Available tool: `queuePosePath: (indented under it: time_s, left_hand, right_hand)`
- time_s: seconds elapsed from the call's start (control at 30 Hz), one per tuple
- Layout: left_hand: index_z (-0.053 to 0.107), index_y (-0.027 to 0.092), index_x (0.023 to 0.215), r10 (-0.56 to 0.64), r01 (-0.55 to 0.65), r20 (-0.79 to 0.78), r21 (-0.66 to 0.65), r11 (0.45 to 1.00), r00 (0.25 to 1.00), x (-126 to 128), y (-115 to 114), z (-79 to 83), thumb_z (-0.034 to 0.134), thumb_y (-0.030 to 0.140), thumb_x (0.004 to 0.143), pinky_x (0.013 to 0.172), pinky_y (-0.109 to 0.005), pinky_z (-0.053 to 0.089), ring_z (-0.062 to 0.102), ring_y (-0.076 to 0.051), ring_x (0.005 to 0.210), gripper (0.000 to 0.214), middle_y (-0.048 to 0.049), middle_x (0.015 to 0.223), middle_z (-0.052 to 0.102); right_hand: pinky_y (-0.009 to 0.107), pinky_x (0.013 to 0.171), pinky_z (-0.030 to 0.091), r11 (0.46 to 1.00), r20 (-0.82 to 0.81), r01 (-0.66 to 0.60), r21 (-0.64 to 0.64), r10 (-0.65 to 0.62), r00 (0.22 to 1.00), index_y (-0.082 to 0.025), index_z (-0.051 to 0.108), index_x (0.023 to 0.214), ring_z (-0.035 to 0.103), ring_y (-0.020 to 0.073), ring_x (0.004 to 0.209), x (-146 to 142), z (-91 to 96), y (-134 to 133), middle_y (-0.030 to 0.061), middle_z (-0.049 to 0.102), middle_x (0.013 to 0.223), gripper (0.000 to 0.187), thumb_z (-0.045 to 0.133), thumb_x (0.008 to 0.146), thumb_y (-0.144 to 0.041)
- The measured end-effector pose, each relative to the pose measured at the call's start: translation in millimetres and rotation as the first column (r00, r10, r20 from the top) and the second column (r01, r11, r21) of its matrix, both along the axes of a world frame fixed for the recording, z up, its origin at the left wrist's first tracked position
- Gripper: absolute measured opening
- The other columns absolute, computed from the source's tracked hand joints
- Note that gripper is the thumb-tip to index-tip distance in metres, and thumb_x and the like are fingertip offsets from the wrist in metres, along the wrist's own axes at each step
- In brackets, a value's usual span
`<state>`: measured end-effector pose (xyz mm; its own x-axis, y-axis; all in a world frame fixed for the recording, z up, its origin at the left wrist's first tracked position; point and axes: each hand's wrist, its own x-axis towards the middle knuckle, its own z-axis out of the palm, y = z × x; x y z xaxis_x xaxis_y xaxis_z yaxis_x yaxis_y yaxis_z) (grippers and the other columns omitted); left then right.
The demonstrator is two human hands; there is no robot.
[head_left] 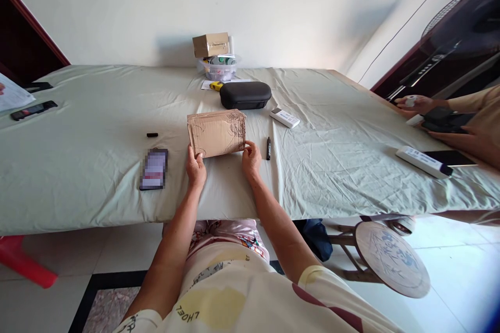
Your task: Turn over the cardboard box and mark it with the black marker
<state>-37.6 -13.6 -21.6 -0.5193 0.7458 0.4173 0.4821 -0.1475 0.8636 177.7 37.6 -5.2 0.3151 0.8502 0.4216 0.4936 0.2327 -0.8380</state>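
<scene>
A brown cardboard box (216, 135) with dark pen scribbles at its upper right is held tilted over the cloth-covered table. My left hand (196, 169) grips its lower left corner, the thumb on the front face. At the lower right edge, my right hand (251, 158) pinches the cardboard, fingers closed. A black marker (269, 148) lies just right of my right hand, and its black cap (152, 135) seems to be the small piece left of the box. Near my left hand rests a phone (153, 169) with a lit, blurred screen.
Behind the box sit a black zip case (245, 94), a white-and-grey carton (285, 117) and a plastic tub (219, 70) with a small box (211, 45) on top. At the right, another person's hands (417, 104) hold items. A round stool (392, 257) stands below the table.
</scene>
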Motion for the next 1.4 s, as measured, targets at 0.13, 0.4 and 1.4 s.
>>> queuePosePath:
  time_s: [0.13, 0.4, 1.4]
  left_hand:
    - [0.047, 0.012, 0.156, -0.035, 0.036, 0.046, -0.030, 0.999, 0.998, 0, -1, 2.1, 0.052, 0.040, 0.103, 0.117, -0.045, 0.051, 0.065, -0.031, 0.138, 0.061, -0.0241, 0.147, 0.065]
    - [0.051, 0.011, 0.151, -0.018, 0.017, 0.045, 0.033, 0.999, 0.999, 4, -4, 8.4, 0.049, 0.043, 0.103, 0.116, -0.041, 0.052, 0.066, -0.029, 0.136, 0.058, -0.0240, 0.149, 0.063]
    - [0.071, 0.020, 0.124, -0.208, 0.389, -0.535, 0.252, 0.886, 0.819, 36, 29, 132.6, 0.036, 0.037, 0.111, 0.128, -0.047, 0.037, 0.050, -0.028, 0.149, 0.042, -0.0141, 0.140, 0.064]
  right_hand:
    - [0.037, 0.087, 0.054, 1.000, -0.015, 0.007, 0.006, -0.007, 1.000, -0.020, 0.069, 0.112, 0.066, 0.0215, 0.084, 1, 2.5, -2, 0.0058, 0.072, 0.091, 0.041, 0.046, 0.079, -0.017]
    - [0.035, 0.084, 0.053, 0.997, 0.007, 0.000, -0.079, 0.000, 1.000, -0.021, 0.069, 0.108, 0.068, 0.0229, 0.083, 2, 7.6, -4, 0.0038, 0.072, 0.084, 0.039, 0.048, 0.075, -0.016]
    - [0.027, 0.064, 0.045, 0.961, 0.076, -0.276, -0.016, 0.276, 0.958, -0.022, 0.069, 0.086, 0.056, 0.0143, 0.058, -20, 25.3, -28, -0.0013, 0.062, 0.065, 0.027, 0.052, 0.095, -0.041]
